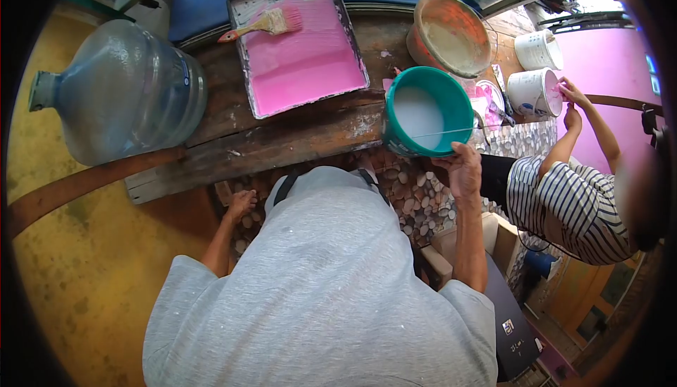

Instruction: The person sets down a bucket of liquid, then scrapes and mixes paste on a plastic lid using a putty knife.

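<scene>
My right hand (463,170) grips the near rim of a teal bucket (429,77), its fingers partly hidden. The bucket stands at the edge of a wooden bench and holds a whitish liquid. A thin line crosses its mouth. Low at my side, my left hand (243,205) hangs with curled fingers and nothing visible in it. Farther up the bench lies a paint tray (367,77) spread with pink paint. A paintbrush (278,20) with pink-stained bristles rests on the paint at the tray's far end.
A large clear water jug (134,91) lies on its side at the left. An orange-rimmed basin (419,31) stands behind the bucket. On the right, a person in a striped shirt (564,204) has both hands at a white pail (532,93). Another white pail (537,50) stands beyond.
</scene>
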Tool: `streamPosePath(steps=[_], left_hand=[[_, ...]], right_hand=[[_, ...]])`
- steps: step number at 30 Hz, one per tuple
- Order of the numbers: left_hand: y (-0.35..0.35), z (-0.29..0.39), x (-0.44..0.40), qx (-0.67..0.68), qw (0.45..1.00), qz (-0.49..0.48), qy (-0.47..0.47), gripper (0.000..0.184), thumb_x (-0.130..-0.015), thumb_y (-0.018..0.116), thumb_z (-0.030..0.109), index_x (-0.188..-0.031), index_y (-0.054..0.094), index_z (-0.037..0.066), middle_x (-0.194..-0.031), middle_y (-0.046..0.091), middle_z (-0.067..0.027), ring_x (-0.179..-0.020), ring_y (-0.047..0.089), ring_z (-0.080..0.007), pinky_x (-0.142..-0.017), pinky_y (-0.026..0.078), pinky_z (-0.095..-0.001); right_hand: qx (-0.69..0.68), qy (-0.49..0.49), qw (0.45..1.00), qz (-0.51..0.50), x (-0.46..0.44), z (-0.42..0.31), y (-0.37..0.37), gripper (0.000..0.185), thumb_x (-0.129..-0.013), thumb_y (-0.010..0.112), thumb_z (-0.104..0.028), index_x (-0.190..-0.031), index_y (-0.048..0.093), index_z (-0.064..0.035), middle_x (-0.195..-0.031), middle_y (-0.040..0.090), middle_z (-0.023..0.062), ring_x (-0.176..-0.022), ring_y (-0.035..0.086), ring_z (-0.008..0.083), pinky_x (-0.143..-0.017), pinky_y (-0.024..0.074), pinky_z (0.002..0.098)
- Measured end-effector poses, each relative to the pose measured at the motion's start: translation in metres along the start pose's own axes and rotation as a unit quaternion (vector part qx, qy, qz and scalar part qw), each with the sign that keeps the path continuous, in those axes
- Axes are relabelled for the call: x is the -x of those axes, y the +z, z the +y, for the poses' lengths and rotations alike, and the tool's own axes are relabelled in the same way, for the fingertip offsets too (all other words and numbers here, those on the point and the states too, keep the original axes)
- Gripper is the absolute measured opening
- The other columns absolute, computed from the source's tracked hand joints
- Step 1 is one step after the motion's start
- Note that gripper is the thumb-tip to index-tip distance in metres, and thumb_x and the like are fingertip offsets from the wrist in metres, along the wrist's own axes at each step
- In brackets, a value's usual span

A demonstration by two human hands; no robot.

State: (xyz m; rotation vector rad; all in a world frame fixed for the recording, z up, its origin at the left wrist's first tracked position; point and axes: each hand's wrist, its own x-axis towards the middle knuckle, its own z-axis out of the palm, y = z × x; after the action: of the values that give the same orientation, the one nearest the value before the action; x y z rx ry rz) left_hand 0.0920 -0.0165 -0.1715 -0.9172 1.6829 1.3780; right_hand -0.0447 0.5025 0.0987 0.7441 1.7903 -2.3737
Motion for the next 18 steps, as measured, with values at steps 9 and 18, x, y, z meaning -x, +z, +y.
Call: streamPosePath(steps=[9, 18], left_hand=[[-0.015, -0.065, -0.015, 0.099, 0.994, 0.001, 0.038, 0.036, -0.087, 0.063, 0.036, -0.097, 0.063, 0.002, -0.083, 0.063, -0.0068, -0.068, 0.058, -0.0123, -0.061, 0.048, -0.0249], [-0.007, -0.086, -0.008, 0.111, 0.994, 0.021, 0.001, 0.037, -0.087, 0.063, 0.035, -0.100, 0.062, 0.000, -0.081, 0.064, -0.0068, -0.069, 0.060, -0.0137, -0.060, 0.050, -0.0269]], right_hand=[[0.134, 0.045, 0.989, -0.049, -0.012, 0.008, 0.059, 0.019, -0.086, 0.054, -0.017, -0.091, 0.059, 0.0008, -0.074, 0.066, 0.0104, -0.062, 0.067, 0.0191, -0.059, 0.0570, 0.0305], [0.181, 0.052, 0.980, -0.067, -0.025, 0.005, 0.088, 0.017, -0.085, 0.056, -0.016, -0.091, 0.059, 0.0002, -0.072, 0.063, 0.0067, -0.058, 0.063, 0.0145, -0.057, 0.0565, 0.0285]])
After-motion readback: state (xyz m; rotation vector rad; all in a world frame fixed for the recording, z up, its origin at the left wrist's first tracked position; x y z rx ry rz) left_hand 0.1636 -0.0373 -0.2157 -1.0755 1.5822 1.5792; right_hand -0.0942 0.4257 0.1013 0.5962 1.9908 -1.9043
